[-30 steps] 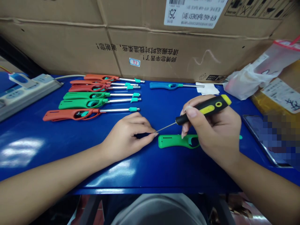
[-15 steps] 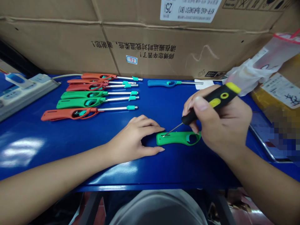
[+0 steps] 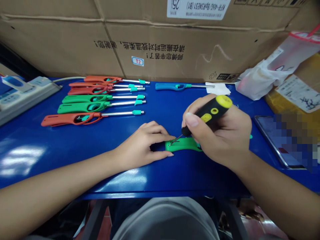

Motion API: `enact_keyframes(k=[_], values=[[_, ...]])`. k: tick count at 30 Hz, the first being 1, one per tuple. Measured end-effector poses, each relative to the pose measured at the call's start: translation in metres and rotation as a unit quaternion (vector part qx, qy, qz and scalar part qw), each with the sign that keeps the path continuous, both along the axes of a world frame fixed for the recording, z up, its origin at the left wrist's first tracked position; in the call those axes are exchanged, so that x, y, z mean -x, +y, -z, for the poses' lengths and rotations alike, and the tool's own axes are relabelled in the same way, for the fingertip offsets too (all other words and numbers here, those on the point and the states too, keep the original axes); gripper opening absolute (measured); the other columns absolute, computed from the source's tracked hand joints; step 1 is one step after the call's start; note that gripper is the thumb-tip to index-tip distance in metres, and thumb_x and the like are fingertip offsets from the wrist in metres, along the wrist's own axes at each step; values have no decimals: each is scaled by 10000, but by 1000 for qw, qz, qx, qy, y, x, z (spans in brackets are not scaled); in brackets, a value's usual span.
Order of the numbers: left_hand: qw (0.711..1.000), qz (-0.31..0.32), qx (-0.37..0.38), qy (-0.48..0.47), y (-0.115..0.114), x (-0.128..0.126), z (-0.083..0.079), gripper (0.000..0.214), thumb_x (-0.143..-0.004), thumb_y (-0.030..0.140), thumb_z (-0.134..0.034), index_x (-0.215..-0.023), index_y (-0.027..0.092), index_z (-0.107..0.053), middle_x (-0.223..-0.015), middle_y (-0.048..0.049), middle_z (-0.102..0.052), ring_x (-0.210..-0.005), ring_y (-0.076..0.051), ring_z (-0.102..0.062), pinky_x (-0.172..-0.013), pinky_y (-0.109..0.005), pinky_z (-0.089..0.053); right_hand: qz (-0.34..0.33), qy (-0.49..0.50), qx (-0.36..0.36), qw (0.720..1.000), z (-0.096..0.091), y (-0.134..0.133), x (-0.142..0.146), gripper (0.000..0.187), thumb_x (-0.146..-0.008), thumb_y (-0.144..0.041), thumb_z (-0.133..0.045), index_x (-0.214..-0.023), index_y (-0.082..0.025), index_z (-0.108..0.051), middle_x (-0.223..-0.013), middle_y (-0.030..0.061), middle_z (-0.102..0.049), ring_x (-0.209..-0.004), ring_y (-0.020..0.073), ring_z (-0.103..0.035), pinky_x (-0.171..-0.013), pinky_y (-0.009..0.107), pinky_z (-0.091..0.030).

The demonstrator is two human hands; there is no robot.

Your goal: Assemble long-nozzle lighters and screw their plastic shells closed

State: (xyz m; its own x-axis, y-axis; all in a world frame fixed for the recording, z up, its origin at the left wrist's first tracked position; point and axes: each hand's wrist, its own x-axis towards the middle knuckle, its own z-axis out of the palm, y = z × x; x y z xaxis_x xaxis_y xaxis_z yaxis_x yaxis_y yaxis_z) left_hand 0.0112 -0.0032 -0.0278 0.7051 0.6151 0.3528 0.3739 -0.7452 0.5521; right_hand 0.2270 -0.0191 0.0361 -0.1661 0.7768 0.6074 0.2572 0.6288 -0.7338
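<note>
A green utility lighter (image 3: 183, 144) lies flat on the blue table, its handle end toward my left hand (image 3: 143, 145). My left thumb and index finger hold that end from its two long sides, the other fingers curled behind. Gripped in my right hand (image 3: 222, 130) is a black and yellow screwdriver (image 3: 206, 116), tilted down to the left. Its thin shaft ends on the lighter's handle, beside the dark slot. The right hand hides the lighter's trigger and most of its nozzle; only a teal tip shows past the hand.
Several orange, red and green lighters (image 3: 75, 118) lie in a row at the left back. A blue lighter (image 3: 172, 86) rests near the cardboard box (image 3: 75, 50). A power strip (image 3: 25, 96) is at far left; a phone (image 3: 272, 140) and bagged cup (image 3: 260, 76) are at right.
My right hand has moved left and slightly up, bringing the screwdriver tip closer to the handle's end. The fingertips of my left hand now sit against the lighter's sides.
</note>
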Motion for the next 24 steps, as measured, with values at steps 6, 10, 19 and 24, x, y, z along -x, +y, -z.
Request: enact_keyframes(k=[6, 10, 19, 24], values=[[1000, 4, -5, 4, 0, 0, 0, 386, -942, 425, -780, -1259, 205, -765, -1232, -118, -756, -1125, -285, -687, -1075, -503, -519, -3, -4, 8, 1000, 2, 0, 0, 233, -917, -424, -787, -797, -262, -669, -683, -33, -672, -500, 116, -524, -451, 286, -454], [1000, 9, 0, 4, 0, 0, -1, 385, -936, 414, -789, -1254, 199, -766, -1242, -120, -754, -1157, -297, -679, -1102, -513, -504, -13, -11, 6, 1000, 3, -1, 0, 201, -885, -307, -823, -793, -244, -656, -709, -25, -674, -562, 126, -577, -475, 282, -463], [1000, 9, 0, 9, 0, 1, -1, 381, -947, 418, -777, -1263, 206, -758, -1233, -107, -752, -1132, -281, -680, -1090, -489, -501, 4, -45, -17, 999, 3, 1, -1, 190, -902, -281, -792, -783, -247, -648, -710, -32, -682, -581, 126, -611, -498, 270, -486], [1000, 2, 0, 14, -1, 0, -1, 354, -960, 422, -762, -1253, 225, -759, -1152, -78, -760, -1072, -260, -664, -988, -429, -520, -41, -4, 19, 999, 11, 0, -1, 336, -845, -322, -869, -1146, -333, -719, -879, -32, -753, -695, 156, -703, -541, 251, -569]])
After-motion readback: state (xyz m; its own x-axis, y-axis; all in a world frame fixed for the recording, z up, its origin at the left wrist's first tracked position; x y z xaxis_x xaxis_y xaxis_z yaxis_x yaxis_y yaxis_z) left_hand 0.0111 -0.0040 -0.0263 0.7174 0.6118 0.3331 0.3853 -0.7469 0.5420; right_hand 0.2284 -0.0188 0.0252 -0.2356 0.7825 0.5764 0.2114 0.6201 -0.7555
